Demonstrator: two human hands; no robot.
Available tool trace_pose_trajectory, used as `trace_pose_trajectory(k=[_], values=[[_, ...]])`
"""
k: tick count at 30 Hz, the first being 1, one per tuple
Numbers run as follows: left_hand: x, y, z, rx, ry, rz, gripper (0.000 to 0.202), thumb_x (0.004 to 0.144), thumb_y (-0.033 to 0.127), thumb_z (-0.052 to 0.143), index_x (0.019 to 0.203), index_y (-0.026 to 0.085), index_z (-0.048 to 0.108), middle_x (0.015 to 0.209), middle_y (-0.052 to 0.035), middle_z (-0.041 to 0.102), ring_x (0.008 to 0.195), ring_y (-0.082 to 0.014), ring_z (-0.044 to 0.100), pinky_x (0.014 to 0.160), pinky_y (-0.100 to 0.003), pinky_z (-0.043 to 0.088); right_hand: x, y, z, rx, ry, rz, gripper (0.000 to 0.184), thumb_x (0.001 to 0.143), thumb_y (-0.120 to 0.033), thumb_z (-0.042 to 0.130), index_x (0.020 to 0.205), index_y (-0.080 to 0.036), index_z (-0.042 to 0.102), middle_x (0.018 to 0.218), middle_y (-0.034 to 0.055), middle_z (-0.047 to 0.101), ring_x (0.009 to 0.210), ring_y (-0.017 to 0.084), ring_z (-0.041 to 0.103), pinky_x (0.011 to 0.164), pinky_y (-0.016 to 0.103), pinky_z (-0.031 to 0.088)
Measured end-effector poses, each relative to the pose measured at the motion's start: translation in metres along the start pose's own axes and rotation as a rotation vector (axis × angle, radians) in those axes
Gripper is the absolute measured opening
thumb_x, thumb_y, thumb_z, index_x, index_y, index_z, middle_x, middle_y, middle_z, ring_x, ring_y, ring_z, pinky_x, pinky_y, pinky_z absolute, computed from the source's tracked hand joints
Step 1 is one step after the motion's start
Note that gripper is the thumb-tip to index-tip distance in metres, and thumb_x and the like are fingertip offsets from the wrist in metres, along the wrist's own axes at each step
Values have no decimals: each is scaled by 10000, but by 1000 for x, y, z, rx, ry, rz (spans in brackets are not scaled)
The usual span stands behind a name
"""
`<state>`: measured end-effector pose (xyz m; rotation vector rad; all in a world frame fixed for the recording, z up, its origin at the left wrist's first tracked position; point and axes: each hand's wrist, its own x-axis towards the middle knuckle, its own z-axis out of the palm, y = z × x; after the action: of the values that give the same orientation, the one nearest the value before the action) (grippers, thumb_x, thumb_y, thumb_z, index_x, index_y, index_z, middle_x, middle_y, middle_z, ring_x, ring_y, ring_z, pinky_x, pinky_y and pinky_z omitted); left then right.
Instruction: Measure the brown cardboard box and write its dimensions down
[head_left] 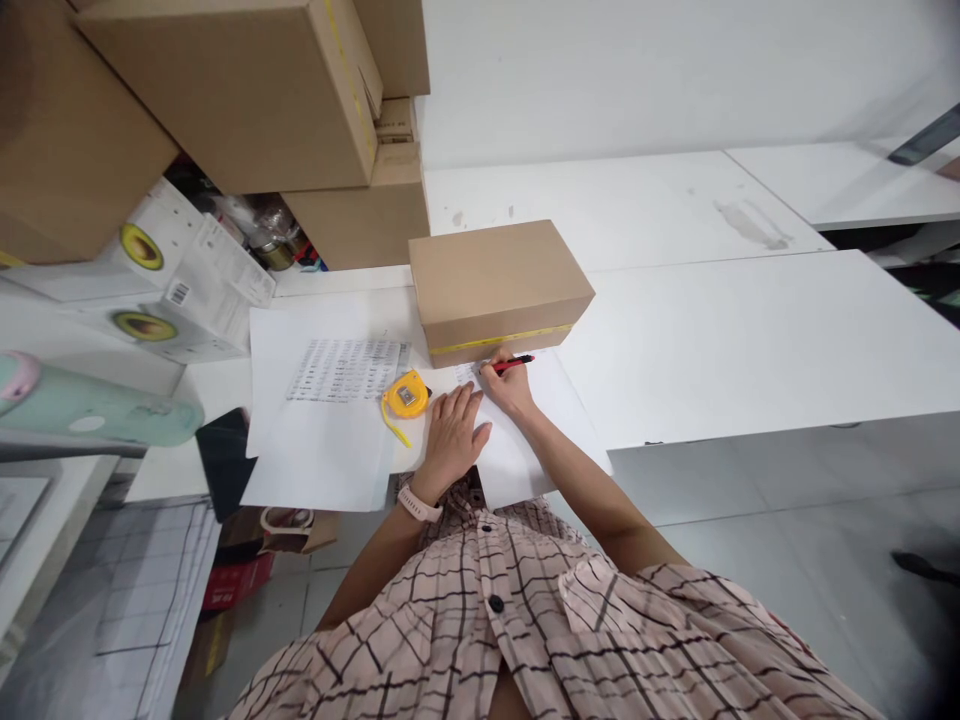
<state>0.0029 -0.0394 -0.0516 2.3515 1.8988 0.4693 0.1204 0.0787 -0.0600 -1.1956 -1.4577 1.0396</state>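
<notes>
My right hand [510, 386] grips a red and black pen [517, 362], its tip down on a sheet of paper [540, 440] that bears some writing near the top. Flat on the left part of that sheet lies my left hand [453, 436], fingers stretched out and nothing in them. Just left of those fingers sits a yellow tape measure [407, 394] with a short end of tape sticking out. A brown cardboard box [502, 290] stands right behind both hands, a yellow tape strip along its lower front. Another sheet with a printed table [322, 450] spreads to the left.
Large cardboard boxes [225, 90] are stacked at the back left. White boxes with avocado pictures [187, 270], a green bottle [97, 405] and a dark phone-like slab [226, 462] stand or lie at left. The white table [720, 350] runs right.
</notes>
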Motion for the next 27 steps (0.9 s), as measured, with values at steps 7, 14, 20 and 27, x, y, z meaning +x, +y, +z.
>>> trace_pose_trajectory(k=[7, 14, 20, 27], values=[[0, 1, -2, -8, 2, 0, 506, 999, 382, 483, 1442, 137, 485, 1569, -151, 464, 1426, -330, 424, 1166, -520, 323, 0, 2, 1, 0, 2, -15, 136, 732, -287, 543, 676, -235, 431, 614, -57, 458, 592, 115, 419, 591, 277, 346], [0, 1, -1, -15, 2, 1, 517, 993, 376, 498, 1451, 136, 478, 1570, -156, 461, 1429, -333, 420, 1167, -529, 323, 0, 2, 1, -33, -8, -3, 140, 740, -304, 539, 685, -237, 429, 605, -59, 459, 582, 116, 413, 588, 279, 346], [0, 1, -3, -16, -2, -3, 520, 994, 374, 495, 1456, 135, 475, 1570, -161, 459, 1435, -330, 416, 1172, -531, 322, 0, 7, 2, -33, -10, -15, 144, 747, -301, 550, 686, -236, 437, 613, -58, 462, 586, 118, 416, 583, 278, 341], [0, 1, -2, -1, -2, 1, 517, 999, 378, 489, 1450, 125, 477, 1568, -160, 462, 1428, -331, 422, 1171, -523, 320, 0, 7, 0, -15, -15, -11, 149, 732, -304, 552, 676, -239, 431, 599, -61, 445, 579, 117, 405, 579, 279, 341]])
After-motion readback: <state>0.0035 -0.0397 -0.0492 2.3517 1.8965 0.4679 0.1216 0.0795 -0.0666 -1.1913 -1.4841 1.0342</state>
